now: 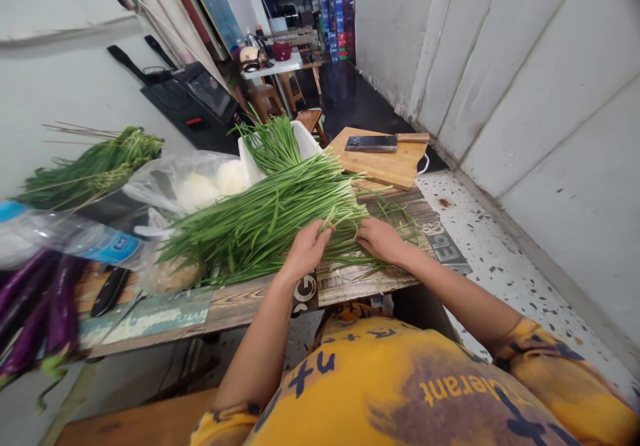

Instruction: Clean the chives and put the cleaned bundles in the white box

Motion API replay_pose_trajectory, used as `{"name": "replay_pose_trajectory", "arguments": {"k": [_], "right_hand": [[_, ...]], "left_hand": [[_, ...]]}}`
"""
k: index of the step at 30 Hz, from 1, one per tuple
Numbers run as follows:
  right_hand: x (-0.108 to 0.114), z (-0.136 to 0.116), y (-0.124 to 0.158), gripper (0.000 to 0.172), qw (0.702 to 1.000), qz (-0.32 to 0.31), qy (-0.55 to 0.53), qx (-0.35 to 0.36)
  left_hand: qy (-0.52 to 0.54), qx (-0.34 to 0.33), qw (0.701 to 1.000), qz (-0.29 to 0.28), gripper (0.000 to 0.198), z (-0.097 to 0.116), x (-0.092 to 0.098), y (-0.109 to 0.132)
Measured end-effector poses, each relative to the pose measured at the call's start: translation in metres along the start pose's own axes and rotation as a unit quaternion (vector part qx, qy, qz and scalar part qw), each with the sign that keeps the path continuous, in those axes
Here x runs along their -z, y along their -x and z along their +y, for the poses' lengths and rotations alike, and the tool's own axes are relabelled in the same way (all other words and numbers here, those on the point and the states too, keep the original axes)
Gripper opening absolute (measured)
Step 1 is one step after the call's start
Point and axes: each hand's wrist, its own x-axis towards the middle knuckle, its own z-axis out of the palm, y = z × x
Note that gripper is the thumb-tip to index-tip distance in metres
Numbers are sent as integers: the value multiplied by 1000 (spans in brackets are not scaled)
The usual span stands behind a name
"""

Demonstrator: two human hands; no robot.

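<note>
A big heap of garlic chives (270, 213) lies across the wooden table, its pale cut ends toward the right. My left hand (307, 249) is closed around a few stems at the near side of the heap, with their pale tips poking up past the thumb. Just to its right, my right hand (381, 241) has its fingers curled and pinched at the stem ends; the fingertips are partly hidden. Loose bits of chive (397, 216) are scattered beyond my right hand. Behind the heap, a white basket (309, 141) holds more chives.
A cleaver (373, 143) rests on a cutting board (360, 163) at the table's far right. To the left are a plastic bag (170, 176) with white round vegetables, a water bottle (95, 239), eggplants (63, 299), a black-handled knife (110, 291) and another bundle of greens (90, 169).
</note>
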Motion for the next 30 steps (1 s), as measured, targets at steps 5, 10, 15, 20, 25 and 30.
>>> {"name": "replay_pose_trajectory", "arguments": {"k": [5, 10, 15, 20, 25, 30], "right_hand": [[9, -1, 9, 16, 970, 36, -237, -42], [7, -3, 12, 16, 963, 60, -234, -121], [10, 0, 12, 19, 959, 67, -241, -132], [11, 2, 13, 13, 958, 44, -270, -87], [14, 11, 21, 13, 996, 19, -48, -67], [19, 0, 23, 21, 998, 53, -46, -7]], "left_hand": [[-40, -15, 998, -54, 27, 1, -6, -3], [-41, -25, 994, -100, 24, 5, -14, -5], [-17, 32, 990, -134, 33, 4, -12, -6], [11, 38, 992, -119, 26, -1, -11, -5], [4, 51, 994, -98, 28, -4, -11, -4], [14, 59, 995, -82, 26, -2, -14, -5]]}}
